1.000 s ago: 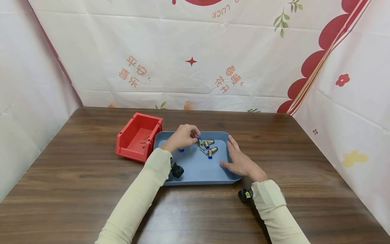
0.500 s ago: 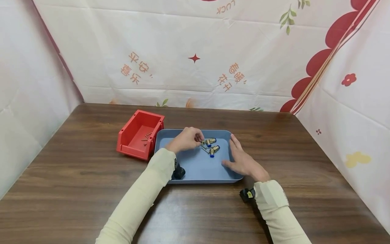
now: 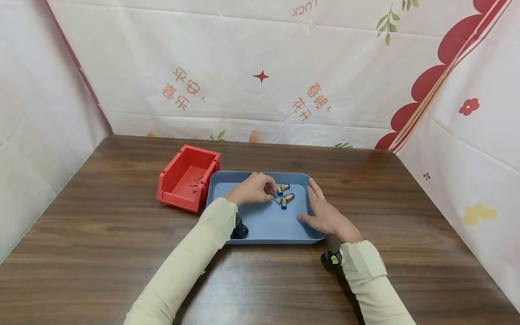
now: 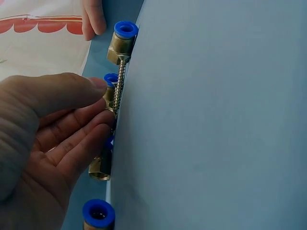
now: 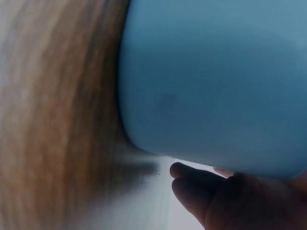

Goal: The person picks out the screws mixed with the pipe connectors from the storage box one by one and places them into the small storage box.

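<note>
My left hand (image 3: 253,188) reaches over the blue tray (image 3: 276,228) toward a cluster of brass fittings with blue collars. In the left wrist view its thumb and fingers stand apart, fingertips right at a threaded screw (image 4: 120,79). One brass push-in fitting (image 4: 121,45) lies beyond the screw, a second fitting (image 4: 110,92) sits behind the thumb tip, and others lie lower in that view. My right hand (image 3: 325,216) rests along the tray's right side, thumb over the rim and fingers outside, holding no loose part. In the head view the left hand hides some of the cluster.
A red open-front bin (image 3: 177,201) stands against the tray's left side, with several screws (image 3: 197,180) inside. Both sit on a dark wooden table (image 3: 101,216). A printed white cloth (image 3: 227,90) hangs behind the table and along its sides.
My left hand has moved a little to the right across the tray, over the left part of the fitting cluster. The right hand stays at the tray's side. The head view has shifted slightly.
</note>
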`<state>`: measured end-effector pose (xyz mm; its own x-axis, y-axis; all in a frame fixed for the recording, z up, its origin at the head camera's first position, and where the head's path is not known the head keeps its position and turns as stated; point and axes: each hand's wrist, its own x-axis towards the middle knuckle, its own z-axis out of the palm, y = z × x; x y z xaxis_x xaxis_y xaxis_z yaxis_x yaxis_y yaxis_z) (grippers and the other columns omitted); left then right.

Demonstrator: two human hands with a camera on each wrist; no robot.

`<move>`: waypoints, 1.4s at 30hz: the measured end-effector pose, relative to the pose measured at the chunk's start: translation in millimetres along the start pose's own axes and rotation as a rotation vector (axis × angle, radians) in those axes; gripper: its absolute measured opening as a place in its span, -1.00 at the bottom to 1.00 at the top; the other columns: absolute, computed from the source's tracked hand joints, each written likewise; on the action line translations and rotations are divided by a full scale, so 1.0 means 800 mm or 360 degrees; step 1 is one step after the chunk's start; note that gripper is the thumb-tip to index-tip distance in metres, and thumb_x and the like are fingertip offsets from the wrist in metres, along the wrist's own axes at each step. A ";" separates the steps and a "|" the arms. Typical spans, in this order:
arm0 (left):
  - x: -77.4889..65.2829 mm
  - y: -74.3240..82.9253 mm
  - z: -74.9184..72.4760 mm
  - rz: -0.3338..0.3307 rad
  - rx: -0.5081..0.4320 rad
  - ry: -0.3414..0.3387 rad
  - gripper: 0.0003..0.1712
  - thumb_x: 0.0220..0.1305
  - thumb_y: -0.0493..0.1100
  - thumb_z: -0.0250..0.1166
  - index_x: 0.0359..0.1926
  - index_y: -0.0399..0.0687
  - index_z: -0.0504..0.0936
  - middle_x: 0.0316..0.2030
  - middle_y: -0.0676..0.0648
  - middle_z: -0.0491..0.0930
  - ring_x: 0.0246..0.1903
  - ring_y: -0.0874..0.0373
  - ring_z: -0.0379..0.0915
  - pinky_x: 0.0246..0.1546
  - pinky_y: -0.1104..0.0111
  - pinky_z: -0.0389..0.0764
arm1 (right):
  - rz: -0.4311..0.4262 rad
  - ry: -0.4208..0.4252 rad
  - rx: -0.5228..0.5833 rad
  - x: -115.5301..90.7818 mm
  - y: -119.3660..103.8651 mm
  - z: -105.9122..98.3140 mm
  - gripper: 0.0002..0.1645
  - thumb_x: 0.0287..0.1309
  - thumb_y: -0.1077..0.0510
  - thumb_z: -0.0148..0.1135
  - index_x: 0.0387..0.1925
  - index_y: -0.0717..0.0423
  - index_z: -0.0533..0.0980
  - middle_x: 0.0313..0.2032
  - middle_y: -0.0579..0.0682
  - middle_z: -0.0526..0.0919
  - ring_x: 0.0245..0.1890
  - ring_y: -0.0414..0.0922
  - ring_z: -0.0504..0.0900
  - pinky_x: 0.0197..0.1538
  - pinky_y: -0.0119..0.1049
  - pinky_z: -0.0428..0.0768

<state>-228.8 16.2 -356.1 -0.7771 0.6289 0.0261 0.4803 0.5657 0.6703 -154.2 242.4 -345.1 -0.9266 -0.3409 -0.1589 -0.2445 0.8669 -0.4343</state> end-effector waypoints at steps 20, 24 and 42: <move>0.003 -0.001 0.005 -0.0025 0.0022 -0.0099 -0.75 0.14 -0.31 0.34 -0.12 -0.12 0.63 -0.18 -0.04 0.61 -0.22 0.17 0.47 -0.05 0.39 0.55 | -0.0018 0.0003 -0.0009 0.000 0.000 -0.001 0.01 0.27 0.08 0.13 0.39 0.52 -0.25 0.46 0.30 -0.45 0.42 0.30 -0.06 0.33 0.15 0.18; 0.003 -0.002 0.005 -0.0047 0.0036 -0.0109 -0.77 0.15 -0.32 0.33 -0.14 -0.11 0.63 -0.20 -0.03 0.60 -0.23 0.17 0.46 -0.06 0.39 0.55 | -0.0014 0.0002 -0.0009 0.001 0.000 0.000 0.02 0.26 0.08 0.13 0.39 0.52 -0.24 0.45 0.31 -0.44 0.43 0.30 -0.08 0.33 0.15 0.17; 0.002 -0.001 0.005 -0.0041 0.0050 -0.0122 -0.87 0.19 -0.33 0.27 -0.23 -0.10 0.67 -0.28 -0.01 0.61 -0.33 0.19 0.45 -0.21 0.47 0.55 | 0.0004 0.0005 0.0054 0.001 0.001 0.002 0.05 0.26 0.07 0.13 0.41 0.48 -0.29 0.46 0.28 -0.47 0.44 0.29 -0.12 0.36 0.16 0.11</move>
<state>-228.8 18.7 -360.0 -0.7565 0.6522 -0.0485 0.4739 0.5979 0.6465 -154.7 242.3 -347.3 -0.9281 -0.3375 -0.1571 -0.2324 0.8549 -0.4637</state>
